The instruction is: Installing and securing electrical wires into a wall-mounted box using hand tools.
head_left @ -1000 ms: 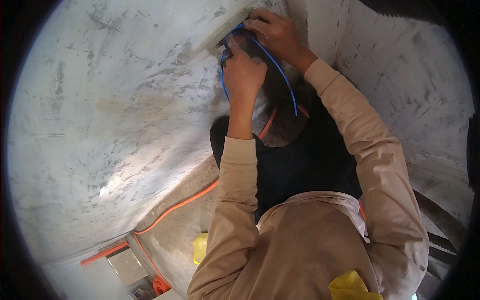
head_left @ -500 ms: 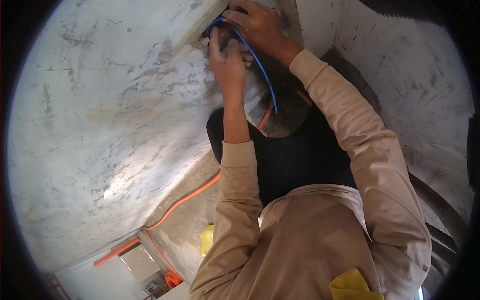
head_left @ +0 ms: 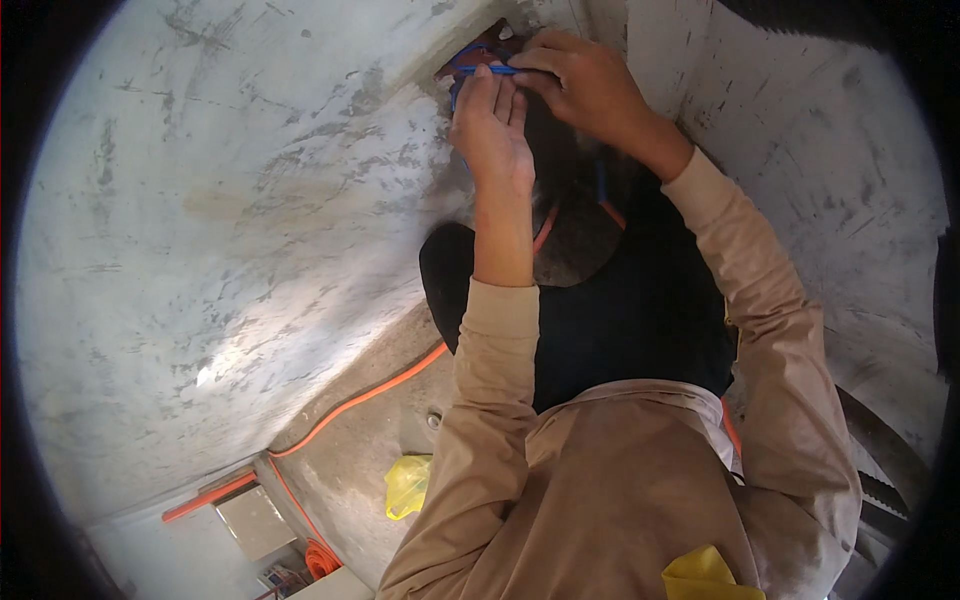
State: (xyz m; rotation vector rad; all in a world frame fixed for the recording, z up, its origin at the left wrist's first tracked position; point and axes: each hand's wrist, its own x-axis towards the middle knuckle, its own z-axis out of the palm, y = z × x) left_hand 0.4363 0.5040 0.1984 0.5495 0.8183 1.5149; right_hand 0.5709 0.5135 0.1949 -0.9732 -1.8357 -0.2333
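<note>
A blue wire (head_left: 484, 69) runs between my two hands, in front of a rough recess (head_left: 500, 32) broken into the wall at the top of the view. My left hand (head_left: 494, 135) is raised palm toward me, its fingertips closed on the wire. From the right, my right hand (head_left: 598, 95) pinches the same wire between thumb and fingers. More blue wire loops inside the recess and along its lower edge. A separate-looking blue length (head_left: 602, 181) shows below my right wrist; whether it joins the held wire is hidden.
Pale scuffed walls (head_left: 230, 200) stand on the left and right (head_left: 820, 170). An orange tube (head_left: 385, 390) runs along the concrete floor toward an orange coil (head_left: 321, 560). A yellow plastic bag (head_left: 407, 487) lies by my left sleeve. A grey box (head_left: 255, 522) is at lower left.
My right hand has shifted right and down. The wire's long end no longer hangs between my forearms; a short straight stretch spans my fingertips. My left palm has turned toward me. The view has shifted slightly.
</note>
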